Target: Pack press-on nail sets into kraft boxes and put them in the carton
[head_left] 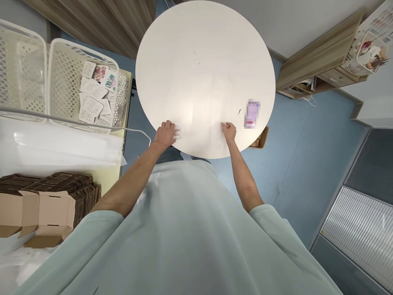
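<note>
My left hand (166,133) rests at the near left edge of the round white table (202,49), fingers curled over a small clear pack (177,132) with small dark reddish spots in it. Part of that pack is hidden under the hand. Farther right, my right hand (229,131) is held over the near side of the tabletop, thumb and forefinger pinched together. Whatever is between those fingertips is too small to make out. A blurred purple rectangular thing (252,113) lies to the right of that hand.
Left of the table, a white basket (66,82) holds several printed cards (92,96). Nearby are a clear plastic roll (61,143) and stacked flat cardboard boxes (73,188). A thin white cable (135,130) hangs there. A brown box (263,138) stands below the table's right edge.
</note>
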The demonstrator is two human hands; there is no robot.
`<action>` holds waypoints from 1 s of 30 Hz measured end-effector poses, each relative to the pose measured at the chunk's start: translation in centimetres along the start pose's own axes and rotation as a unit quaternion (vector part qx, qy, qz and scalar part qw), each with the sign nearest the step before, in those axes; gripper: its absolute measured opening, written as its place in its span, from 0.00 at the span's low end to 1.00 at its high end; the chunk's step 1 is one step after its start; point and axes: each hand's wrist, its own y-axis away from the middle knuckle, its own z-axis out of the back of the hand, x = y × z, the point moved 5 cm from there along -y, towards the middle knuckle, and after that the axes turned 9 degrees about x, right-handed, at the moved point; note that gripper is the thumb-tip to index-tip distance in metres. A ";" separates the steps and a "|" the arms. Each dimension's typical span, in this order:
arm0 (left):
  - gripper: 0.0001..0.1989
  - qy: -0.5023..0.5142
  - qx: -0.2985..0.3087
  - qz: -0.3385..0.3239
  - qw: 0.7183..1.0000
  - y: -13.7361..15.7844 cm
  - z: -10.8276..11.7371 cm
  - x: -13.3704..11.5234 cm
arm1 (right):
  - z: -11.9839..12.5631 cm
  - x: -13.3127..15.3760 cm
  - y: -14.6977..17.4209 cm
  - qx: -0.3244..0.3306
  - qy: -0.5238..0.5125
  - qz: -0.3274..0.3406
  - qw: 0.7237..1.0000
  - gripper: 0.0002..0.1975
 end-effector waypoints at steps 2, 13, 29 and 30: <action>0.31 0.032 -0.006 -0.015 0.999 -0.3 0.3 -0.8 | 0.2 -1.0 0.7 -0.035 0.005 -0.038 0.999 0.20; 0.36 0.071 0.037 -0.143 0.987 -3.0 -1.8 -10.7 | -0.7 -5.0 6.3 -0.029 -0.027 -0.092 0.995 0.23; 0.42 0.035 0.040 -0.138 0.989 -3.4 -4.2 -10.6 | -1.4 -4.9 9.8 0.014 0.001 -0.048 0.999 0.14; 0.40 0.032 0.041 -0.138 0.989 -3.4 -4.1 -10.6 | -1.3 -4.3 10.2 0.011 0.007 -0.040 0.999 0.14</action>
